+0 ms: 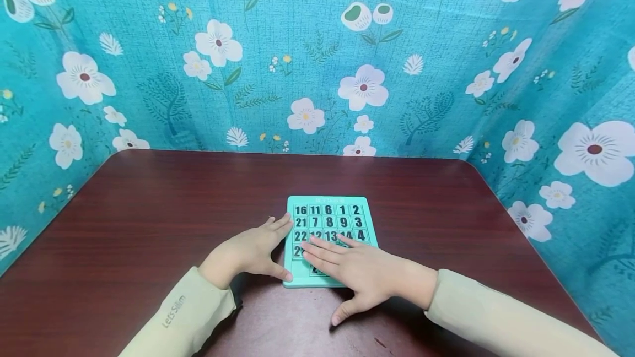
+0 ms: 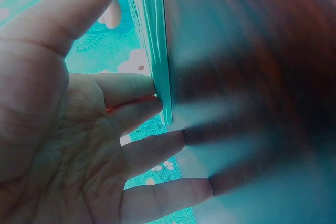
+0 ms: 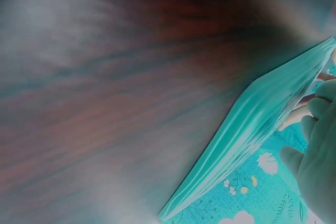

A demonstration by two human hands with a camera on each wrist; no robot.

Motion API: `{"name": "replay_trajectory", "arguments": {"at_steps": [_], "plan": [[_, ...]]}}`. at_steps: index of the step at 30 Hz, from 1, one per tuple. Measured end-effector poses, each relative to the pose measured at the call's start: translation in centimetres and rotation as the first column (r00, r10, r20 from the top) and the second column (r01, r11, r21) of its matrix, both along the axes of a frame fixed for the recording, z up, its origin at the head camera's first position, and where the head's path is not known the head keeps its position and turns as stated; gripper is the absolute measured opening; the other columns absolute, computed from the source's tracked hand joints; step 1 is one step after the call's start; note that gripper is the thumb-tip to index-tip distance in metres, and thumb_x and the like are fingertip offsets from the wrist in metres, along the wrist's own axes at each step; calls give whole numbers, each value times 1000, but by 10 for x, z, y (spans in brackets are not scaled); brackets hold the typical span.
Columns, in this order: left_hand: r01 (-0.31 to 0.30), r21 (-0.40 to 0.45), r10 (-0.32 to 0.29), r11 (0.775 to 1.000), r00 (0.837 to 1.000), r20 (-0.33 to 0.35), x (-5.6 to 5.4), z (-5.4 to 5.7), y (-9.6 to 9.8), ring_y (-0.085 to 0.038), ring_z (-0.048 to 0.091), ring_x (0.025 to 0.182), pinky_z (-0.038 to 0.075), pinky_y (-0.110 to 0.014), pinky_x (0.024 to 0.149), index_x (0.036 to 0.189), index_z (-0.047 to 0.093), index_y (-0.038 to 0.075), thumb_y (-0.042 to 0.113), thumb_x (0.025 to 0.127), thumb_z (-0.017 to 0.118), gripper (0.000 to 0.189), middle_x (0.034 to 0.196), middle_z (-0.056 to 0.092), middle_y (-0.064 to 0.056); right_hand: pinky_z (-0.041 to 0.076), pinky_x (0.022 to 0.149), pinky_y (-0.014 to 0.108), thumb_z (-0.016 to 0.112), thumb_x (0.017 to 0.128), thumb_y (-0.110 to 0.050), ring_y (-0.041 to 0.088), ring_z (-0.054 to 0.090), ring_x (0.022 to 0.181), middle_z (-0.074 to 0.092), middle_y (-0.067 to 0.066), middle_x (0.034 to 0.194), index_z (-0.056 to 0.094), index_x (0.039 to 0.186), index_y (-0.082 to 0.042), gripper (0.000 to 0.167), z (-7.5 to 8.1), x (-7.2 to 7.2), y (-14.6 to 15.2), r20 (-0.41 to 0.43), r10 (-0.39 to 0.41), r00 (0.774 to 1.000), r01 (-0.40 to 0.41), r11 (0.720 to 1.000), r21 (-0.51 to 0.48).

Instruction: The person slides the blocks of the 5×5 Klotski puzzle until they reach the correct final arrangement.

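A turquoise number slide puzzle (image 1: pixel 303 200) lies flat on the table, its square tiles marked with black numbers. At its left edge is my left hand (image 1: pixel 253 249), fingertips against the side and thumb at the lower left corner. The left wrist view shows that hand's straight fingers (image 2: pixel 152 148), some touching the puzzle's side (image 2: pixel 157 51). Across the lower tiles stretches my right hand (image 1: pixel 364 271), fingers extended and thumb spread out over the table. It hides several tiles in the lower rows. In the right wrist view, fingers (image 3: pixel 310 108) lie over the puzzle's face (image 3: pixel 252 119).
The dark red-brown wooden table (image 1: pixel 198 191) has rounded far corners. A turquoise curtain (image 1: pixel 278 81) with white flowers hangs behind it and along both sides. Both forearms wear pale sleeves (image 1: pixel 183 313).
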State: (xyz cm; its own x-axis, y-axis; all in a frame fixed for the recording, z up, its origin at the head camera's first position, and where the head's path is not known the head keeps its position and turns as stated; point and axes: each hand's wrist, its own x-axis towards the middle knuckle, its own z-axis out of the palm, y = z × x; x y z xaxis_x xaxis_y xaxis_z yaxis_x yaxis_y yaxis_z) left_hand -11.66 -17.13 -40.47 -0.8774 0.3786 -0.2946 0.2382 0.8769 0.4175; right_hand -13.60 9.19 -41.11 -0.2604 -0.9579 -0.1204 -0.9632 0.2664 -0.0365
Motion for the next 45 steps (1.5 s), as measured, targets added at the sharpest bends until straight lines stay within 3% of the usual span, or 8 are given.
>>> {"name": "replay_trajectory", "arguments": {"at_steps": [6,12,22,30,45], "plan": [[9,-5,-9,1000,1000,2,-1,-1,1,-35,17,154,29,-52,119,157,29,6,50,74,84,109,168,16,-5,24,120,56,44,84,-83,19,7,157,9,-2,169,18,160,-13,107,0,-2,-10,31,-18,999,17,999,33],[4,-6,-4,1000,1000,-3,-1,-1,-1,-35,17,154,29,-52,119,157,29,6,49,74,85,109,168,16,-4,24,120,57,39,84,-85,19,6,157,8,-1,169,18,160,-12,108,-5,-1,-13,16,5,1000,-6,999,41],[5,1,-5,1000,1000,3,0,2,-1,-37,17,154,28,-52,120,157,27,5,48,75,85,109,168,15,-6,26,119,57,39,85,-84,19,6,157,7,0,169,13,161,-13,107,-1,10,-11,46,46,998,-48,998,37],[10,-11,-10,1000,1000,4,0,2,0,-37,17,154,28,-51,120,157,27,5,50,74,84,110,168,15,-6,29,118,55,34,86,-85,20,11,156,11,1,169,17,160,-12,106,2,19,-6,-19,85,996,-85,996,28],[7,-7,-7,1000,1000,10,-2,0,-1,-36,17,154,28,-51,120,157,28,6,50,74,84,109,168,16,-6,20,121,57,47,86,-80,19,2,157,4,-2,169,15,161,-13,105,2,-12,-17,82,-50,995,46,998,53]]}}
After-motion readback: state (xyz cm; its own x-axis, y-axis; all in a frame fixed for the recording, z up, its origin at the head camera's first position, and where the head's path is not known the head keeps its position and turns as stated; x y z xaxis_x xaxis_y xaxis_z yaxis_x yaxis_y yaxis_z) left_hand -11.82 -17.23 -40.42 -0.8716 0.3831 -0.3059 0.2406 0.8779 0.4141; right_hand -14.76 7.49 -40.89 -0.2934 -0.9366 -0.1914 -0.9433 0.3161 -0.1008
